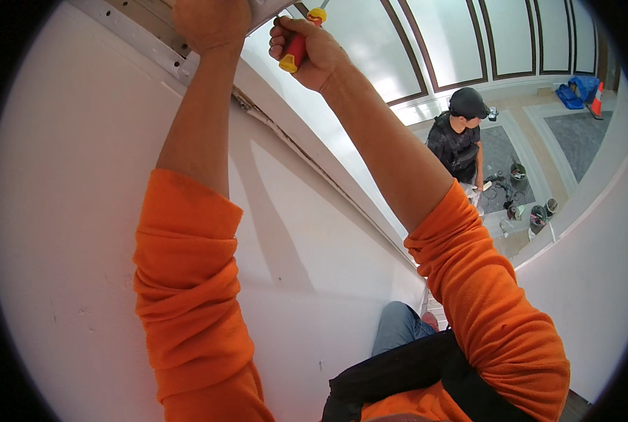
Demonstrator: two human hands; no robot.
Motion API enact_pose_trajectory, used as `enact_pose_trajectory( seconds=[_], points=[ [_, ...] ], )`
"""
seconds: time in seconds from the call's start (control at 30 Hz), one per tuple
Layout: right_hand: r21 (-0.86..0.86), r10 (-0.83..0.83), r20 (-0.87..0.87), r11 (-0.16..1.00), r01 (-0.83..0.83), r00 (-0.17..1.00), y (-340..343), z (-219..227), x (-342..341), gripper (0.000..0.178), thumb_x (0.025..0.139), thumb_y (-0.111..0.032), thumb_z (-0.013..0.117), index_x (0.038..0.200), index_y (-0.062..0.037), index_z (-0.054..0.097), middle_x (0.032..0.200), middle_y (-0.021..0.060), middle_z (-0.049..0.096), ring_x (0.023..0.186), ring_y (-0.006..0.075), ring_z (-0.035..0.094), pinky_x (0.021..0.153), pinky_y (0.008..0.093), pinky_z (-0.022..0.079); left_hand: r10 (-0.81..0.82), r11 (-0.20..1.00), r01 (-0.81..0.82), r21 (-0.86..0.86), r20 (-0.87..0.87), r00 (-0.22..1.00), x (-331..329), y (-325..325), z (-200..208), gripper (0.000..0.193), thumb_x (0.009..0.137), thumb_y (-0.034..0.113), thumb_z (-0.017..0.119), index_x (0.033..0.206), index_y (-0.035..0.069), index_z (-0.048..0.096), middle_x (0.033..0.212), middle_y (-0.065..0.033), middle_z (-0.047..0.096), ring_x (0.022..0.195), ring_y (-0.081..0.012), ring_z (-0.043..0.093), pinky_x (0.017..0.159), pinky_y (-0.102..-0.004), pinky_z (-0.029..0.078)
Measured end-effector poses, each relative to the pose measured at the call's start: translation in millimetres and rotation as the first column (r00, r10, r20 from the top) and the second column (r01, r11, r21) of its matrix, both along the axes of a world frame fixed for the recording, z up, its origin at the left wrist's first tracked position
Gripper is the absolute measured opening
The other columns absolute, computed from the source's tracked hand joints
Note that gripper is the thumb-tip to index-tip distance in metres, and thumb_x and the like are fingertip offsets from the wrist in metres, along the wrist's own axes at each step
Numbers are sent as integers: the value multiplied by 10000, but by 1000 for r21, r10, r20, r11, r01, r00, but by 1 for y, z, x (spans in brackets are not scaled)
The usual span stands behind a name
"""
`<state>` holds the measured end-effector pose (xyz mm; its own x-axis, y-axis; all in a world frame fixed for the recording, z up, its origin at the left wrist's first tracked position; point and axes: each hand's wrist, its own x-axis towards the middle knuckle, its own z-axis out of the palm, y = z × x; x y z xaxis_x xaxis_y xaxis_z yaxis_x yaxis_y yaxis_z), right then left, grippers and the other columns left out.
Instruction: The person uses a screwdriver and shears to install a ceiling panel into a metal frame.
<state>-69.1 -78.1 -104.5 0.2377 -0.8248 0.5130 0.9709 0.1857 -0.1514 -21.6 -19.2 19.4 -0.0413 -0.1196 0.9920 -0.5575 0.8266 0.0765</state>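
Both my arms reach up to the top of the head view, in rolled orange sleeves. My right hand (314,53) is closed round a screwdriver (297,52) with a red and yellow handle. Its thin shaft runs up past the top edge, so the tip is out of sight. My left hand (212,24) is up against a pale metal channel (135,39) with small holes, which runs along the top of the wall. Only the back of that hand and the wrist show; its fingers are hidden.
A white wall (68,211) fills the left side, its ledge (328,151) slanting down rightward. Beyond and below, a person (458,141) in dark clothes and a cap stands near several buckets (537,218). An orange cone (596,102) and blue bags (571,96) lie farther off.
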Motion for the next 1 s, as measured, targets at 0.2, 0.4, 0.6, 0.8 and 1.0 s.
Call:
enact_pose_trajectory(
  seconds=[0.2, 0.4, 0.6, 0.8, 1.0],
  points=[
    [-3, -179, 2, 984, 179, 984, 16, -3, 4, 188, 942, -99, 659, 1046, 45, 598, 910, 139, 666, 760, 217, 650, 678, 344, 596, 152, 987, -150, -60, 26, 988, 0, 7, -1, 450, 1043, 471, 522, 955, 46, 640, 667, 18, 512, 574, -87, 509, 522, -278, 422],
    [-29, -15, -17, 999, 14, 1000, 40, -27, 2, 195, 959, -127, 657, 1025, 46, 595, 881, 140, 653, 740, 202, 621, 645, 330, 576, 88, 995, -88, -54, 7, 996, 7, 24, -27, 493, 1040, 494, 507, 945, 30, 644, 684, -10, 547, 585, -116, 534, 545, -299, 442],
    [-64, 32, -45, 997, -35, 998, 59, -54, 6, 192, 962, -135, 651, 1020, 44, 609, 840, 135, 650, 693, 192, 601, 607, 335, 549, 197, 974, -196, -114, -3, 980, 11, 60, -56, 506, 1039, 499, 500, 928, 27, 645, 698, -30, 575, 581, -137, 542, 558, -315, 453],
    [-115, -225, 14, 968, 225, 974, 90, -77, 13, 208, 952, -154, 676, 1040, 23, 611, 897, 125, 665, 747, 193, 624, 659, 328, 550, 177, 982, -177, -68, -8, 984, 1, 93, -74, 507, 1039, 498, 500, 925, 27, 645, 701, -33, 586, 584, -137, 559, 548, -318, 453],
    [-127, 4, 57, 992, 4, 998, 115, -110, -3, 246, 952, -167, 682, 1067, 30, 588, 949, 146, 675, 793, 206, 641, 663, 340, 554, 186, 977, -186, -109, -10, 982, -6, 113, -103, 511, 1034, 509, 504, 924, 31, 649, 702, -36, 591, 594, -136, 573, 545, -319, 451]
  ],
)
